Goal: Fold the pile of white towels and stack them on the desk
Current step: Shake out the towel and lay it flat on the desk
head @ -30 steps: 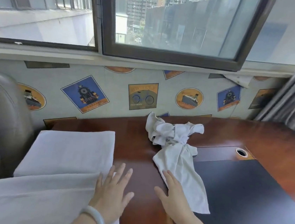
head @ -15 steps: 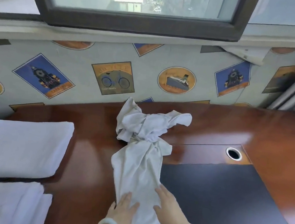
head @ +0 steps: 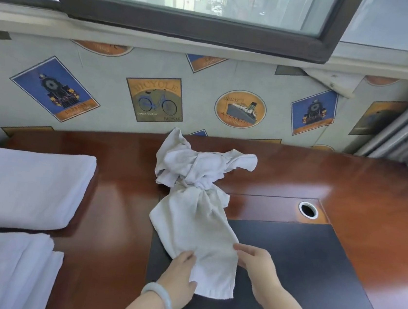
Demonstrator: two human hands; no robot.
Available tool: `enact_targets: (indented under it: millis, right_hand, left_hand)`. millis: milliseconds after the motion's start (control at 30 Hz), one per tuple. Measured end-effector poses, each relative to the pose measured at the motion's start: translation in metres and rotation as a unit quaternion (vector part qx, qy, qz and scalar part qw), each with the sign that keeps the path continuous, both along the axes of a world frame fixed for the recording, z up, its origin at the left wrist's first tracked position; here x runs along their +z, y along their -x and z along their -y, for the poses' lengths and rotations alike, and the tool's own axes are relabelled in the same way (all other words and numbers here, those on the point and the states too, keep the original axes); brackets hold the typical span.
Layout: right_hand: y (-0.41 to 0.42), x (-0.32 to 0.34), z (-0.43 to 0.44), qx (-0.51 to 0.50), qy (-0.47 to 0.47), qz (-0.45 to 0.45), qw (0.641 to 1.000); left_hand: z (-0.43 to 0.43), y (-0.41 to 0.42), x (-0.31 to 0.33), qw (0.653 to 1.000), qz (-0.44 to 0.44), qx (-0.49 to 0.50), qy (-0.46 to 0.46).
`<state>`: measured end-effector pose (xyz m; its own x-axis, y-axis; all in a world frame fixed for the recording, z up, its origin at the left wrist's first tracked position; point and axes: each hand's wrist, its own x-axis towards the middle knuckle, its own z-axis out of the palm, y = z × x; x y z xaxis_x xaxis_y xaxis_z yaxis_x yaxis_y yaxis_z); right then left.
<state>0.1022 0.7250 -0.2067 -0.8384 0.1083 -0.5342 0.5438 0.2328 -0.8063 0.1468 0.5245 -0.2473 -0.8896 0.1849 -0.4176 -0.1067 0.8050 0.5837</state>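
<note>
White crumpled cloth towel (head: 190, 219) lay mid-way across the glossy brown wooden table (head: 115, 207). The left hand (head: 179, 276) had left the folded white towels (head: 24, 184) to join the right hand (head: 258, 269). Both sets of fingers pinched the towel's near side edges, so a new fold was probably beginning.

Left hand (head: 180, 275) and right hand (head: 257, 266), forearms converging from below, each pinching 1 side edge of the towel (head: 197, 229).
</note>
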Motion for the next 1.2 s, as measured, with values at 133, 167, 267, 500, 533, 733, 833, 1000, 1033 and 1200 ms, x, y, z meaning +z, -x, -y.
enact_targets:
  millis: [133,167,267,500,533,733,833,1000,1033,1200]
  right_hand:
    - [0.005,0.017,-0.055,-0.044,0.032,-0.037,0.998]
    - [0.005,0.02,-0.074,-0.033,0.035,-0.039,0.998]
    - [0.003,0.025,-0.144,0.03,0.025,-0.024,0.999]
    - [0.024,0.004,-0.297,0.066,0.013,0.074,0.995]
    - [0.028,-0.001,-0.313,0.072,-0.004,0.082,0.994]
    - [0.052,-0.031,-0.363,0.188,-0.17,0.147,0.956]
    - [0.065,-0.042,-0.343,0.242,-0.207,0.105,0.942]
    - [0.079,-0.048,-0.287,0.206,-0.113,0.046,0.971]
    - [0.08,-0.048,-0.277,0.199,-0.105,0.045,0.973]
    - [0.091,-0.047,-0.242,0.213,-0.113,0.031,0.97]
  left_hand:
    - [-0.018,0.006,0.012,0.998,-0.009,0.011,-0.055]
    - [-0.023,0.008,0.014,0.998,-0.01,0.022,-0.057]
    - [-0.046,0.016,0.02,0.995,-0.034,0.08,-0.043]
    - [-0.121,0.04,0.033,0.967,-0.005,0.255,-0.028]
    - [-0.134,0.042,0.029,0.963,0.0,0.266,-0.036]
    - [-0.203,0.028,0.009,0.873,0.125,0.43,-0.195]
    - [-0.228,0.011,0.001,0.809,0.149,0.485,-0.296]
    - [-0.245,0.01,0.014,0.728,0.166,0.521,-0.414]
    - [-0.246,0.014,0.016,0.721,0.16,0.53,-0.415]
    - [-0.229,0.023,0.023,0.618,0.09,0.623,-0.472]
